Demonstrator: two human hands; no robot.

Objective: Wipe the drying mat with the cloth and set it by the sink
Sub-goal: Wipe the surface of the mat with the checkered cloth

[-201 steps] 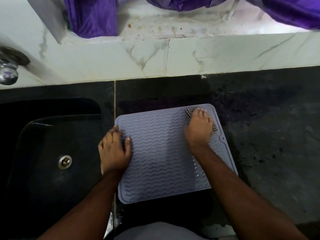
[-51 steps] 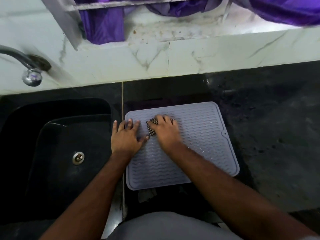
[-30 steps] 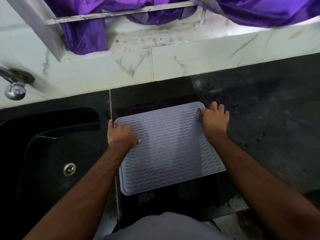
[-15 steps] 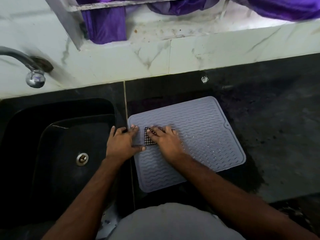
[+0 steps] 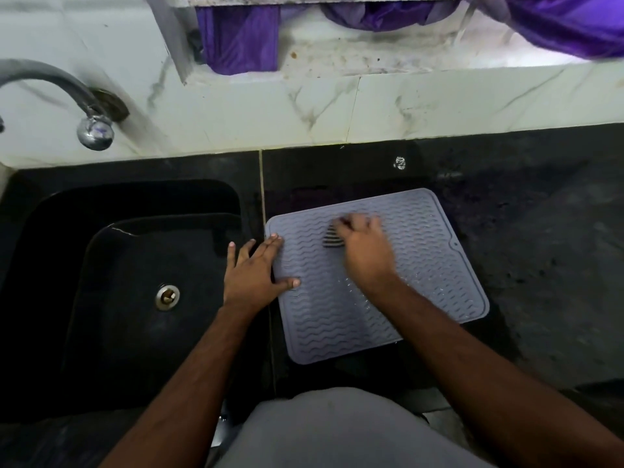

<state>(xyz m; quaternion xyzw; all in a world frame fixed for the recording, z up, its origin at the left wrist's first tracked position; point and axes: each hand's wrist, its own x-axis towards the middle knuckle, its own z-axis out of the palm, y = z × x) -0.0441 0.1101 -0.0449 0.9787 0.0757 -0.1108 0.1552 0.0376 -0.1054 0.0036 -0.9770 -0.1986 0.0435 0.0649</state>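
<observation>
Mat (image 5: pixel 398 292) on worktop (image 5: pixel 540 265): left hand (image 5: pixel 251 273) flat, pinning edge; right hand (image 5: pixel 363 249), blurred, apparently gripping cloth (image 5: pixel 332 238); risk: mat sliding if pin slackens.

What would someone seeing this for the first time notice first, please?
Probably the pale grey drying mat with its wavy ridges, bright against the black counter just right of the dark sink. On it, the right hand presses a checked cloth, blurred, while the left hand lies flat on the mat's left edge. Purple fabric hangs on the ledge above.
</observation>
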